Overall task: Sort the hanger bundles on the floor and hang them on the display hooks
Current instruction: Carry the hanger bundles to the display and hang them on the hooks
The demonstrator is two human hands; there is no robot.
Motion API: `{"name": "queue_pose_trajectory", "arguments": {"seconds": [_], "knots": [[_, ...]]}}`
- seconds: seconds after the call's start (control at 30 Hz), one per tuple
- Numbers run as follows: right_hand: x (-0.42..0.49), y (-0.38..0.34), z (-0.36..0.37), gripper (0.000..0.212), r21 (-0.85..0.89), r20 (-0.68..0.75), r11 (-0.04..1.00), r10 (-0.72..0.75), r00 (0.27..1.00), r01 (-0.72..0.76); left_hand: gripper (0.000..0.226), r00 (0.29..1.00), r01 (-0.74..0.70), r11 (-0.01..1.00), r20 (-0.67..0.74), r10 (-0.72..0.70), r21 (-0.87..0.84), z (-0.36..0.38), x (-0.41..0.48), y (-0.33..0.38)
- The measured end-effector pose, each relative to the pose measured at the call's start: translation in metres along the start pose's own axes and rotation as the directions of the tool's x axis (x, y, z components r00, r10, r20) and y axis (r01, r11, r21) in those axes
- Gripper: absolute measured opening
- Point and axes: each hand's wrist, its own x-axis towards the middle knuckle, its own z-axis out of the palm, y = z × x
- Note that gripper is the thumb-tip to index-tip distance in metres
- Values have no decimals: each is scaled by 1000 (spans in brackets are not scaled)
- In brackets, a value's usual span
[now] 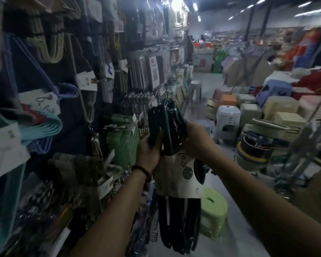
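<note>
Fingers (146, 145) of left hand (149, 154), right hand (195, 142) grip hanger bundle (171, 133), vertical, hooks up.

My right hand (196, 143) covers the middle of the dark hanger bundle (170, 127), and my fingertips are out of sight behind it. My left hand (149, 150) hides the bundle's left side. The paper label (181, 177) wraps over the hanger necks, and its handwriting is too smeared to read. Hangers below the label merge into one dark mass. Both my forearms are cut off by the frame edges. The display wall (50, 86) on my left is motion-blurred, tags unreadable. The green stool (214, 206) is partly hidden behind the bundle. The far aisle end (220, 39) is too small to tell, possibly shelving.
</note>
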Motion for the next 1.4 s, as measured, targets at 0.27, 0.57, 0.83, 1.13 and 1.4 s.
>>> {"name": "queue_pose_trajectory", "arguments": {"seconds": [0.27, 0.57, 0.83, 1.13, 1.4], "knots": [[77, 16, 8, 8, 105, -111, 994, 40, 993, -28, 32, 998, -24, 998, 60, 21, 52, -2, 92, -8], [243, 59, 38, 10, 113, -27, 993, -23, 999, 26, 31, 984, -102, 913, -98, 152, 394, 18, 223, -48], [461, 135, 32, 17, 16, 36, 973, -229, 973, 229, 28, 945, -20, 830, -261, 198, 557, 77, 411, -52], [642, 147, 5, 18, 106, 168, 919, -393, 904, 380, 19, 911, 91, 890, -398, 106, 446, 90, 533, -11], [721, 120, -6, 15, 212, 189, 863, -496, 848, 458, 33, 910, 74, 935, -407, 79, 347, 97, 572, 20]]}}
